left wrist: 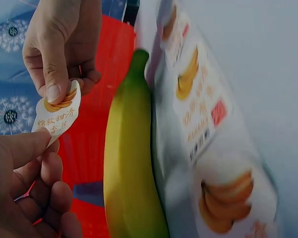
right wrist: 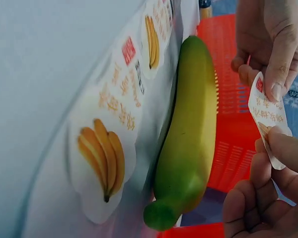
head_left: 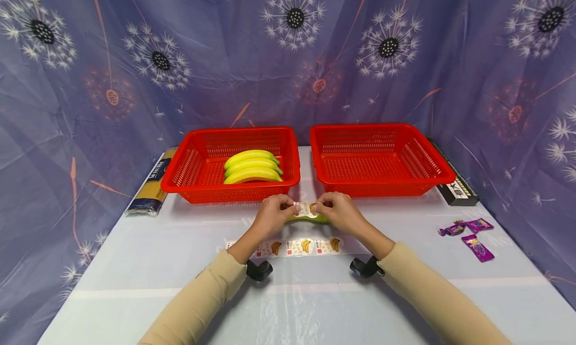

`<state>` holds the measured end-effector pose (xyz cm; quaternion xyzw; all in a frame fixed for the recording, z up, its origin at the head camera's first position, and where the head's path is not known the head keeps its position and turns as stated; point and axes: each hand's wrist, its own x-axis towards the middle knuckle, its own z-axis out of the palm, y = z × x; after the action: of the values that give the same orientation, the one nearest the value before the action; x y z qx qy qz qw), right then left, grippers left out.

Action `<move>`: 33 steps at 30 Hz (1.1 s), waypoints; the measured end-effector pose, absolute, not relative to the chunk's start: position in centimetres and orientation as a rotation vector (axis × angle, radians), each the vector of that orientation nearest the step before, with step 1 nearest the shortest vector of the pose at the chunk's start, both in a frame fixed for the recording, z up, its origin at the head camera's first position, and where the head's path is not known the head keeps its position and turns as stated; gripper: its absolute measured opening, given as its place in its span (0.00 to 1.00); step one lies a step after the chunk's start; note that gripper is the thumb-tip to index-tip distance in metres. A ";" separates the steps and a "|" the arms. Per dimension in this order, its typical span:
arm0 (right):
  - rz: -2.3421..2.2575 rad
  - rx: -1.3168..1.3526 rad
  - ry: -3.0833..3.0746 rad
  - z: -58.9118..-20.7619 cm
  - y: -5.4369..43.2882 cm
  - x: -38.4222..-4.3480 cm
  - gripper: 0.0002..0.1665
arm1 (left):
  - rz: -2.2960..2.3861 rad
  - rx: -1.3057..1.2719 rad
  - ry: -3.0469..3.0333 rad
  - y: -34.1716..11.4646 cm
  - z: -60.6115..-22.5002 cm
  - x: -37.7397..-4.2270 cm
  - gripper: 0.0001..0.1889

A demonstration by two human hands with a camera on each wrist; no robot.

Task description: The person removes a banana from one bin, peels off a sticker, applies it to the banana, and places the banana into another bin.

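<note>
A white banana sticker (head_left: 304,209) is stretched between both hands, above a yellow-green banana (left wrist: 130,163) lying on the table. My left hand (head_left: 271,216) pinches one end of the sticker with thumb and forefinger. At its opposite end, my right hand (head_left: 343,213) pinches it the same way. Both wrist views show the sticker apart from the banana. On the near side of the banana lies a strip of similar stickers (head_left: 300,247), each printed with bananas and lettering. Neither hand is seen touching the banana.
A red basket (head_left: 234,188) at the back left holds three bananas (head_left: 253,167). To its right stands another red basket (head_left: 378,190). A pasta packet (head_left: 150,187) lies far left, a black box (head_left: 463,195) far right. Purple-wrapped candies (head_left: 478,248) lie at right.
</note>
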<state>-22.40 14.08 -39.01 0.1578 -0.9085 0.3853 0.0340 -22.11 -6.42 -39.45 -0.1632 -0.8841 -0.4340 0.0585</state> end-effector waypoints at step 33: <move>0.533 0.563 -2.809 -40.7 12.1 -24.7 0.17 | -0.592 -0.542 -2.736 -6.1 -41.2 -23.9 0.09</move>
<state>-24.73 12.08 -40.70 0.1919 -0.9578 0.1816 0.1134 -23.87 -6.13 -41.19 -0.1881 -0.9495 -0.2054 0.1445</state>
